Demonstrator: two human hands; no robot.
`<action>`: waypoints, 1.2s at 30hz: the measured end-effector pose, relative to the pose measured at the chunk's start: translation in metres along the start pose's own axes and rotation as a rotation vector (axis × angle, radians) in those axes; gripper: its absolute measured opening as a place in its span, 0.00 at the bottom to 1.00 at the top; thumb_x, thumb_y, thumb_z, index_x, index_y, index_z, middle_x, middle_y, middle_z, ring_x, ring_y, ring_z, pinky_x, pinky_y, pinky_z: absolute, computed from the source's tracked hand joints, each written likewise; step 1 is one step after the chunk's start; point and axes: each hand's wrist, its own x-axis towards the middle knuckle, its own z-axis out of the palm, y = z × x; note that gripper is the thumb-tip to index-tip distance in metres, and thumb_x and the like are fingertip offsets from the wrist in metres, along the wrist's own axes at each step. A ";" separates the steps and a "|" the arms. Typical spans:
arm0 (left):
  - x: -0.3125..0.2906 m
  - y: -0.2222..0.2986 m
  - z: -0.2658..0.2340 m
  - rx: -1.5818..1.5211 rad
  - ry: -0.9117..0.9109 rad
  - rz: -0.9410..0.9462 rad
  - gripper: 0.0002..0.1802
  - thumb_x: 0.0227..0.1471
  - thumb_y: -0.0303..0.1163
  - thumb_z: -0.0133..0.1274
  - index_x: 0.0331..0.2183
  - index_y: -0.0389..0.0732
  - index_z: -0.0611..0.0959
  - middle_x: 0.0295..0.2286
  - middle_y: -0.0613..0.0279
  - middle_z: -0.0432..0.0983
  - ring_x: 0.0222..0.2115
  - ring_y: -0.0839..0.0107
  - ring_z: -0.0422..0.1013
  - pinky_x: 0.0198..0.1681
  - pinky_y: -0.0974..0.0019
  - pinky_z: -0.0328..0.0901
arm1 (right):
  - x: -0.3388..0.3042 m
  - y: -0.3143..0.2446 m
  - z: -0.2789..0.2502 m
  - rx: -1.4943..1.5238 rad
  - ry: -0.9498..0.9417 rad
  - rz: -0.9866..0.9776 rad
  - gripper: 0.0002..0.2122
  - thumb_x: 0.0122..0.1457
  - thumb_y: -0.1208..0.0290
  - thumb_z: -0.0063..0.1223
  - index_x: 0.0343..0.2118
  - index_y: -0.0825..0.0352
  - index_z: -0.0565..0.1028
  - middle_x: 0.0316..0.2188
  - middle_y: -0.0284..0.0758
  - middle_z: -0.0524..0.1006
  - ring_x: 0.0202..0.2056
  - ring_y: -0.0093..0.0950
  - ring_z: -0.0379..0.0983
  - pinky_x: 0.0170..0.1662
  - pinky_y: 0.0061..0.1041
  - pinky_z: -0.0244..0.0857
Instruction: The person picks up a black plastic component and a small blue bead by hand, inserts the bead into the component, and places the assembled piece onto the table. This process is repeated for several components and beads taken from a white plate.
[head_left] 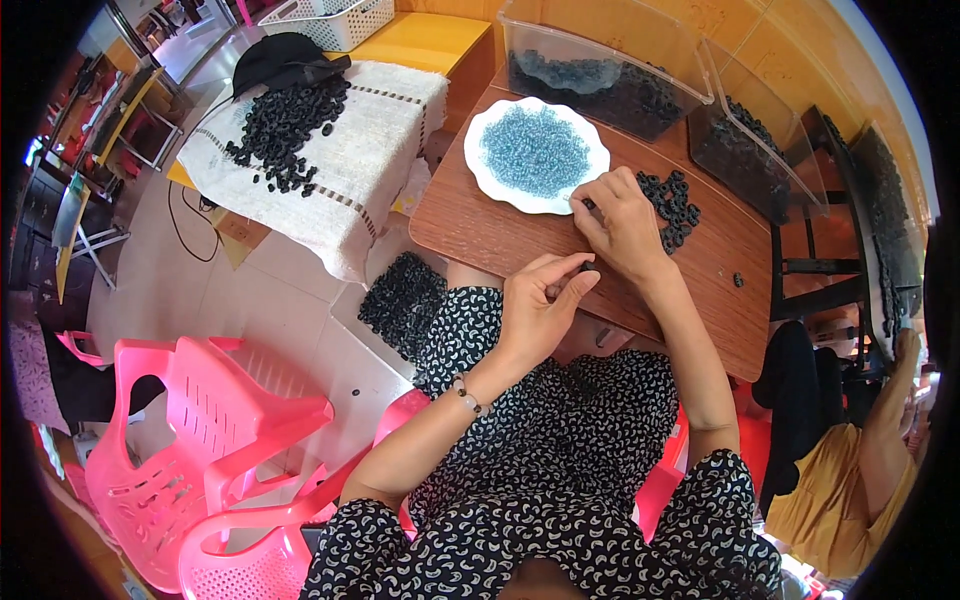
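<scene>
My left hand [540, 305] is closed in a pinch at the near edge of the brown table, with a small black ring-shaped piece [589, 266] between thumb and fingertips. Over the near right rim of a white scalloped plate [480, 182] is my right hand [622, 222], its fingers pinched together. A small dark piece [588, 204] shows at those fingertips; its exact kind is unclear. Tiny blue-grey beads [535, 150] are heaped on the plate. Just right of my right hand lies a cluster of black rings [678, 212], and one more black ring [738, 280] lies apart.
Two clear plastic bins [610, 85] [750, 150] with black pieces stand along the table's back. At left, a cloth-covered table [370, 120] bears a black pile [285, 125]. Below is a tray of black pieces [402, 300]. Pink chairs [215, 420] stand lower left; another person [840, 480] sits right.
</scene>
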 end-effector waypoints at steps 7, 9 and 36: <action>0.000 0.000 0.000 0.012 -0.007 -0.015 0.16 0.58 0.32 0.64 0.45 0.33 0.87 0.26 0.64 0.77 0.23 0.80 0.66 0.26 0.73 0.62 | 0.001 -0.004 -0.005 0.030 0.063 0.015 0.06 0.54 0.77 0.63 0.35 0.65 0.78 0.31 0.36 0.75 0.36 0.37 0.70 0.37 0.36 0.67; 0.000 -0.001 0.002 -0.025 -0.004 -0.022 0.16 0.58 0.32 0.64 0.45 0.33 0.87 0.26 0.65 0.76 0.23 0.81 0.65 0.26 0.73 0.62 | 0.000 -0.006 -0.008 0.036 0.092 0.013 0.07 0.53 0.77 0.63 0.35 0.65 0.79 0.31 0.35 0.75 0.36 0.37 0.70 0.37 0.35 0.67; 0.001 -0.005 0.003 0.056 -0.012 0.007 0.15 0.57 0.33 0.64 0.45 0.36 0.88 0.26 0.67 0.75 0.24 0.81 0.64 0.28 0.74 0.61 | -0.024 -0.007 -0.032 0.049 0.180 0.046 0.06 0.53 0.77 0.64 0.32 0.65 0.77 0.29 0.35 0.75 0.34 0.36 0.70 0.37 0.34 0.66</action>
